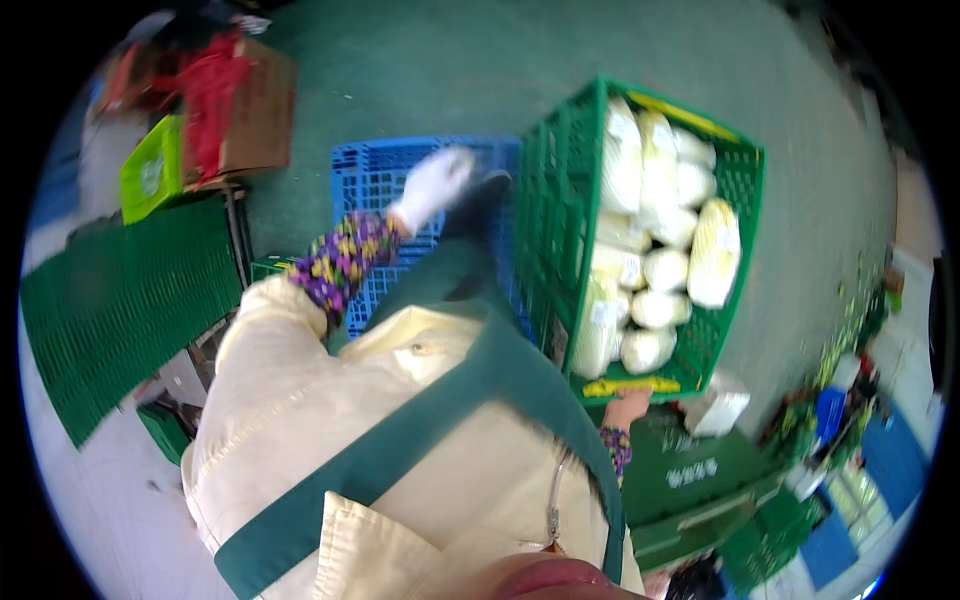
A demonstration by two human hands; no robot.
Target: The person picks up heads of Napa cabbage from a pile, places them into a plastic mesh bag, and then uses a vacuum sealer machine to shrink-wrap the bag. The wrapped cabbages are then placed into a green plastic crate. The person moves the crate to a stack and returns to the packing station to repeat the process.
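Note:
A green plastic crate [551, 225] holds several pale Chinese cabbages [714, 251], most of them in clear wrap with labels. It has yellow handles at both short ends. My bare right hand [628, 409] grips the crate's near end at its yellow handle [641, 386]. Away from the crate, my left hand [439, 184] wears a white glove and hangs above a blue plastic pallet [360, 161]. Its fingers look curled but are blurred, and I see nothing held in them. My dark trouser leg and shoe show over the pallet, beside the crate.
To the left, a cardboard box [259, 112] with red material stands near a lime-green crate [154, 172] and a ribbed green surface [135, 300]. Green bins [690, 472] are at the lower right. Leaf scraps [844, 345] litter the green floor on the right.

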